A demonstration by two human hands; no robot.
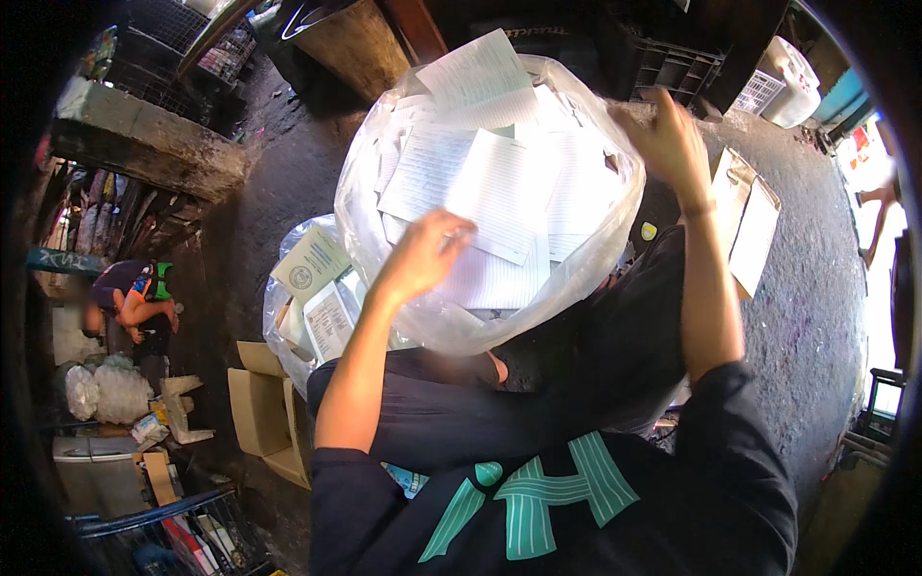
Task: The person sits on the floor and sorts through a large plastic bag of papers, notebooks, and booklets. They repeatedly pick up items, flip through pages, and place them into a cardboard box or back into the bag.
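Observation:
A large clear plastic bag (pixel 370 288) full of loose lined paper sheets (pixel 495 182) stands in front of my lap. Over the near left part of the papers is my left hand (pixel 427 254), its fingers loosely bent and apart, close to a sheet's edge. I see nothing held in it. At the bag's far right rim my right hand (pixel 667 144) is raised, thumb and fingers spread, slightly blurred. Whether its thumb touches the plastic I cannot tell. One sheet (pixel 475 77) sticks up at the far side of the bag.
A smaller plastic bag with booklets (pixel 315 264) stands to the left, beside an open cardboard box (pixel 259 408). Another carton (pixel 744 221) lies on the right. Far left, another person (pixel 134 298) crouches near plastic bags (pixel 110 389). A concrete ledge (pixel 144 139) and white jug (pixel 792 82) stand farther off.

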